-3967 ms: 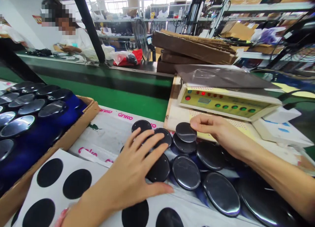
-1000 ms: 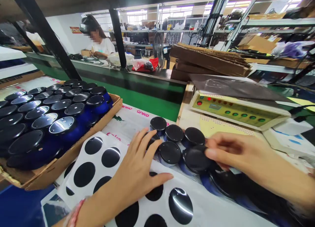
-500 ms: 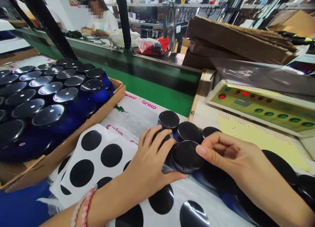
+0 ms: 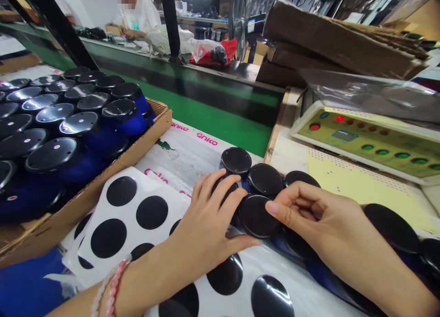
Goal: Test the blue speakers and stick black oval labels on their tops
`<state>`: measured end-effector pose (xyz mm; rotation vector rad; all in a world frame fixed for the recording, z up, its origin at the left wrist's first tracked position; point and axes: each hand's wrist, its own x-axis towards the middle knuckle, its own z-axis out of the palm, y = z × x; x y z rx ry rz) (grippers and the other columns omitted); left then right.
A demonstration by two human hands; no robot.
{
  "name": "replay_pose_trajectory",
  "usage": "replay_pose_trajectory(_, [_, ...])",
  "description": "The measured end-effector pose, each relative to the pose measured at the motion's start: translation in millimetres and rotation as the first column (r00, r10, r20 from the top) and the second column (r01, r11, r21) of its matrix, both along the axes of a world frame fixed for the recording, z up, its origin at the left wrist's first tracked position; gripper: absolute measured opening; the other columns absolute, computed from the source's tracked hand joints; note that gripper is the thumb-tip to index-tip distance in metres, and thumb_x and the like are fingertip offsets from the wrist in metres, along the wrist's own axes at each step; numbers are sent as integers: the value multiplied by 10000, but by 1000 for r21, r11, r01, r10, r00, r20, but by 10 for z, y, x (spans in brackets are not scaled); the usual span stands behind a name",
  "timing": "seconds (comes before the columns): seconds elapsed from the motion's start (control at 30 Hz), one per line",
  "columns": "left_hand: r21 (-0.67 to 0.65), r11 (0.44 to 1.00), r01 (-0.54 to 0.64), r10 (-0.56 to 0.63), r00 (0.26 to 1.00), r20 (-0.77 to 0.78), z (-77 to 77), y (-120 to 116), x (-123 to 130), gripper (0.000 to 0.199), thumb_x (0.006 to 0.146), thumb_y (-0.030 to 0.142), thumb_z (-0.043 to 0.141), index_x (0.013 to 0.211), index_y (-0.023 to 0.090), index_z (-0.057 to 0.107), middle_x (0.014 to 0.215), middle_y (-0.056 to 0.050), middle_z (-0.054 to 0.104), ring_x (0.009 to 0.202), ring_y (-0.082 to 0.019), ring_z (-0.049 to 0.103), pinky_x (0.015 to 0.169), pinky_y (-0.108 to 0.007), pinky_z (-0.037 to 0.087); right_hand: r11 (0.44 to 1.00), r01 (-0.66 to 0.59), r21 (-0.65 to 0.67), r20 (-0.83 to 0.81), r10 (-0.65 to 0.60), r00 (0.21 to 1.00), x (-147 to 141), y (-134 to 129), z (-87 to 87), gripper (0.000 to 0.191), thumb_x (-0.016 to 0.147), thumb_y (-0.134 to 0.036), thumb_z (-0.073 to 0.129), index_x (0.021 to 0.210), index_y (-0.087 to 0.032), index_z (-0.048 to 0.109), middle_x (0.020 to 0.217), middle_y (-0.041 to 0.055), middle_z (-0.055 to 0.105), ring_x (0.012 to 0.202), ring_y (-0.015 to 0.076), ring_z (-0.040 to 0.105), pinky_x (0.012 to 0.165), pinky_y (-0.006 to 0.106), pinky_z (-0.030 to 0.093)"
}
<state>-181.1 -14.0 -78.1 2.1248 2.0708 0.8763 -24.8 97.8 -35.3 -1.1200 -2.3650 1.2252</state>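
My left hand curls round the side of a blue cup with a black round base, thumb at its near edge. With thumb and forefinger, my right hand pinches the right edge of a black round sticker lying over that base; its outline merges with the base. More upturned blue cups with black bases stand just behind and to the right. White sheets bearing black round stickers lie left of and below my left hand.
A cardboard tray of upturned blue cups stands at the left. A machine with buttons is at the right, beside stacked cardboard. Across the green conveyor sits a person.
The view has shifted slightly. My right thumb has moved a little left over the cup's base, and the sticker's surface sits closer to it. My left hand stays round the cup.
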Motion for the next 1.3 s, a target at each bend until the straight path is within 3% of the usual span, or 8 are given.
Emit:
replay_pose_trajectory(0.17, [9, 1000, 3, -3, 1000, -16, -6, -14, -9, 545, 734, 411, 730, 1141, 122, 510, 1306, -151, 488, 1281, -346, 329, 1056, -552, 311, 935, -14, 355, 70, -11, 998, -1, -53, -61, 210, 846, -401, 556, 716, -235, 555, 547, -36, 478, 470, 121, 430, 419, 239, 342])
replay_pose_trajectory(0.33, [18, 1000, 2, -2, 1000, -20, -11, -7, -6, 534, 741, 410, 721, 1143, 132, 508, 1307, -152, 490, 1280, -346, 341, 1051, -552, 324, 827, -85, 556, 65, 59, 996, 1, -56, -88, 145, 857, -310, 522, 743, -222, 530, 904, 38, 560, 569, 121, 491, 468, 255, 404])
replay_pose_trajectory(1.13, [26, 999, 20, -18, 997, -73, -12, -4, -19, 568, 754, 446, 705, 1162, 113, 494, 1304, -173, 492, 1280, -345, 345, 1039, -562, 343, 814, -72, 576, 36, 63, 997, 1, -70, -157, 139, 879, -235, 501, 743, -221, 480, 896, 35, 525, 686, 149, 557, 539, 273, 437])
replay_pose_trajectory(1.2, [32, 999, 21, -18, 996, -86, -18, -8, -13, 562, 770, 459, 685, 1164, 104, 502, 1303, -174, 499, 1280, -342, 350, 1039, -548, 345, 771, -99, 629, 49, 88, 995, -6, -80, -182, 142, 892, -209, 483, 750, -210, 494, 883, 43, 529, 704, 152, 549, 552, 270, 441])
replay_pose_trajectory(1.23, [36, 999, 18, -14, 995, -96, -21, -11, -4, 552, 783, 469, 667, 1163, 101, 509, 1303, -172, 505, 1280, -339, 354, 1045, -540, 338, 722, -134, 678, 76, 113, 991, -15, -85, -191, 149, 898, -191, 471, 755, -201, 510, 875, 51, 536, 720, 162, 546, 559, 276, 442])
replay_pose_trajectory(1.3, [57, 998, -11, 18, 992, -128, -26, -21, 28, 516, 826, 489, 604, 1159, 101, 529, 1320, -160, 507, 1289, -330, 358, 1074, -530, 288, 565, -247, 787, 170, 187, 968, -31, -92, -187, 171, 900, -148, 454, 765, -168, 557, 864, 80, 560, 738, 193, 539, 572, 305, 443])
